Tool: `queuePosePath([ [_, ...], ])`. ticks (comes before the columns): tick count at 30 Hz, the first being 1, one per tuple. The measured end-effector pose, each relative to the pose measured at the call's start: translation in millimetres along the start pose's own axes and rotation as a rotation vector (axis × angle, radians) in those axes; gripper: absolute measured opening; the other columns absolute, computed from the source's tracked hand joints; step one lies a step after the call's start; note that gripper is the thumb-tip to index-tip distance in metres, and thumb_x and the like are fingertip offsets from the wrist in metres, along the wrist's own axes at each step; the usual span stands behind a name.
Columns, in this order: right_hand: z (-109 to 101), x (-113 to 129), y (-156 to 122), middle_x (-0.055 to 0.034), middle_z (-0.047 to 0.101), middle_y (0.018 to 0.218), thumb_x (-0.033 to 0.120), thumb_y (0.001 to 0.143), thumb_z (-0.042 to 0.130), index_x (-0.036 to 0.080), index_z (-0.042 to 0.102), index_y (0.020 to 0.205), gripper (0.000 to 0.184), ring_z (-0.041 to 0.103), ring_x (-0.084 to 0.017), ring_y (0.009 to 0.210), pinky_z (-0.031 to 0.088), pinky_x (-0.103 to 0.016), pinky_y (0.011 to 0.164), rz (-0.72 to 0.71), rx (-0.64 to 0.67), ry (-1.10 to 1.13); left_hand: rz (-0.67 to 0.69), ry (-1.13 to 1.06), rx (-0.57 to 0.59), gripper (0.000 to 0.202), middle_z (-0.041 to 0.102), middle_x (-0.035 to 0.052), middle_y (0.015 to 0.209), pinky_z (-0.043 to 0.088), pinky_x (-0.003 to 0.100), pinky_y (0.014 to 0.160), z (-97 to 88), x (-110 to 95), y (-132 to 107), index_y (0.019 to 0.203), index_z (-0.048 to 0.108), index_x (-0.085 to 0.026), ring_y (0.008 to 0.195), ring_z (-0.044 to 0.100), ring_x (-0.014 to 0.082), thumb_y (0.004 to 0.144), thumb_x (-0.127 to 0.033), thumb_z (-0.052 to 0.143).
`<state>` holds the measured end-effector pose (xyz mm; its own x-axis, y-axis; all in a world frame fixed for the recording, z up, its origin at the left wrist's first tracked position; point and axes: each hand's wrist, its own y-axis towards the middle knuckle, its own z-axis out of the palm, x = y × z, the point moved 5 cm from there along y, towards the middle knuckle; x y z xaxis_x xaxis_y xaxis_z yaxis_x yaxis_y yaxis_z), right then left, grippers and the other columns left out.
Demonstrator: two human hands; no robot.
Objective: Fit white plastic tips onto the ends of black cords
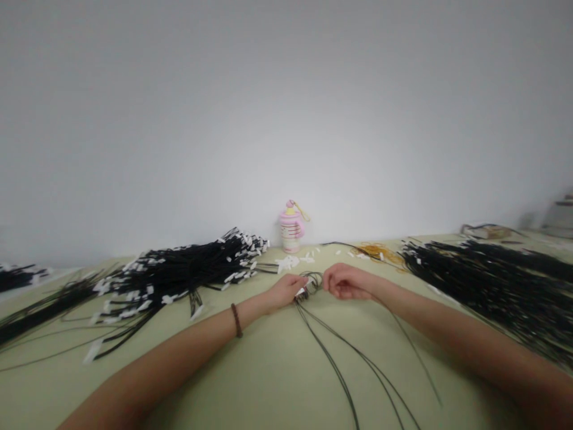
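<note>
Cord coil [314,280], one, pinched by left hand [286,291] and right hand [344,282]

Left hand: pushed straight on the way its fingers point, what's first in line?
The left hand points right, at the small coil of thin black cords it pinches; just beyond is the right hand. Depth is hard to judge.

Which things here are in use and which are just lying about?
In hand: left hand and right hand pinching a coil of black cord; its loose strands trailing toward the camera.
Lying about: white-tagged cord pile, second black cord pile, pink bottle, loose white tags, orange tangle.
</note>
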<state>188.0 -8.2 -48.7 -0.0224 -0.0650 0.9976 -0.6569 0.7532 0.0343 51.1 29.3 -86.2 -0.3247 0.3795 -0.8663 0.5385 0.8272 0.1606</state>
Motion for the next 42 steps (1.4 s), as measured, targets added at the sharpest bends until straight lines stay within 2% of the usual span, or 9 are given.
queuePosePath([
  [3,-22.5,33.2,-9.0,0.0005,0.056,0.055,0.018,0.065,0.046,0.013,0.057,0.071,0.013,0.047,-0.004,0.043,0.038,-0.015,0.043,-0.145,-0.156,0.068,-0.017,-0.027,0.012,0.043,0.035,-0.0046,0.051,0.019,0.021,0.043,0.8,-1.5,-1.8,0.061,0.047,-0.014,0.045,0.028,0.0073,0.074,-0.054,0.038],
  [9,-69.1,86.7,-35.2,0.0025,0.053,0.064,0.030,0.073,0.050,0.018,0.055,0.082,0.016,0.044,-0.003,0.048,0.036,-0.014,0.044,-0.436,-0.499,0.012,-0.073,-0.066,0.015,0.042,0.036,-0.0045,0.050,0.015,0.020,0.039,0.8,-1.5,-3.4,0.065,0.050,-0.014,0.040,0.025,0.0052,0.074,-0.053,0.040],
  [13,-85.2,86.1,-36.9,0.0064,0.040,0.050,0.031,0.073,0.048,0.017,0.052,0.076,0.015,0.033,-0.004,0.041,0.025,-0.017,0.039,-0.508,-0.682,-0.180,-0.116,-0.086,-0.004,0.041,0.034,-0.0052,0.050,0.011,0.020,0.037,-1.0,5.7,-1.0,0.064,0.048,-0.014,0.038,0.023,0.0044,0.072,-0.054,0.041],
  [16,-77.0,65.8,-26.9,0.0062,0.038,0.044,0.026,0.069,0.048,0.015,0.052,0.062,0.014,0.031,-0.005,0.040,0.020,-0.019,0.040,-0.482,-0.763,-0.400,-0.138,-0.101,-0.019,0.041,0.033,-0.0056,0.050,0.010,0.019,0.036,-2.1,9.8,0.1,0.065,0.047,-0.015,0.038,0.022,0.0041,0.071,-0.056,0.042],
  [19,-46.0,35.8,-13.3,0.0039,0.043,0.046,0.019,0.064,0.050,0.014,0.051,0.052,0.012,0.035,-0.007,0.045,0.022,-0.020,0.044,-0.444,-0.719,-0.640,-0.148,-0.116,-0.034,0.042,0.033,-0.0059,0.050,0.010,0.019,0.036,-2.2,10.9,0.0,0.066,0.046,-0.015,0.037,0.022,0.0038,0.071,-0.056,0.042],
  [23,2.2,-2.8,-4.2,0.0037,0.043,0.046,0.016,0.066,0.045,0.014,0.050,0.054,0.013,0.037,-0.007,0.045,0.023,-0.019,0.046,-0.393,-0.572,-0.882,-0.159,-0.137,-0.061,0.041,0.032,-0.0065,0.047,0.010,0.018,0.036,-2.0,9.8,-1.2,0.067,0.046,-0.016,0.035,0.022,0.0038,0.071,-0.056,0.041],
  [26,20.1,-18.8,-4.7,0.0023,0.046,0.050,0.014,0.068,0.043,0.014,0.049,0.056,0.013,0.038,-0.008,0.047,0.024,-0.019,0.047,-0.360,-0.498,-1.011,-0.167,-0.167,-0.077,0.041,0.034,-0.0063,0.048,0.010,0.018,0.035,-2.5,8.0,-2.0,0.068,0.045,-0.016,0.035,0.022,0.0035,0.071,-0.056,0.040],
  [33,21.9,-25.9,-3.2,-0.0006,0.049,0.054,0.017,0.072,0.041,0.014,0.050,0.060,0.015,0.038,-0.009,0.050,0.023,-0.020,0.048,-0.284,-0.447,-1.202,-0.180,-0.215,-0.071,0.042,0.036,-0.0061,0.049,0.009,0.018,0.035,-3.8,5.3,-3.4,0.067,0.044,-0.015,0.035,0.022,0.0031,0.070,-0.057,0.042],
  [42,19.2,-30.4,-0.8,-0.0019,0.052,0.058,0.019,0.075,0.039,0.014,0.052,0.065,0.017,0.041,-0.010,0.053,0.024,-0.020,0.050,-0.232,-0.436,-1.281,-0.163,-0.229,-0.068,0.039,0.036,-0.0062,0.048,0.009,0.018,0.033,-3.3,5.0,-3.5,0.066,0.045,-0.015,0.034,0.022,0.0031,0.073,-0.053,0.041],
])
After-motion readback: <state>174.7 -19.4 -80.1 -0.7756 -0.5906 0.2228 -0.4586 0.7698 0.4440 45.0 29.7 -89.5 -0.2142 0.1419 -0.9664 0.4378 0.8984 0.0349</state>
